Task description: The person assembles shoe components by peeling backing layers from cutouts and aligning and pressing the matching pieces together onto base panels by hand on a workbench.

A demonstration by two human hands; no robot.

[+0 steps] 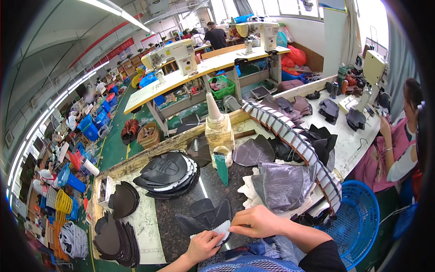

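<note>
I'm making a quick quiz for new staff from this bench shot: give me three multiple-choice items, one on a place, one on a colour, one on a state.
1. Where does the glue bottle stand?
A. behind the dark work slab, beyond the hands
B. in the basket
C. on the floor

2. What colour is the round plastic basket on the person's right?
A. yellow
B. blue
C. red

3. What are the two hands doing?
A. resting flat and empty
B. both lifting the bottle
C. pinching a small white piece laid on a dark cut piece

Answers:
1 A, it stands upright at the slab's far edge.
2 B, its mesh wall is blue.
3 C, the left hand and right hand meet with fingertips on the white piece.
</note>
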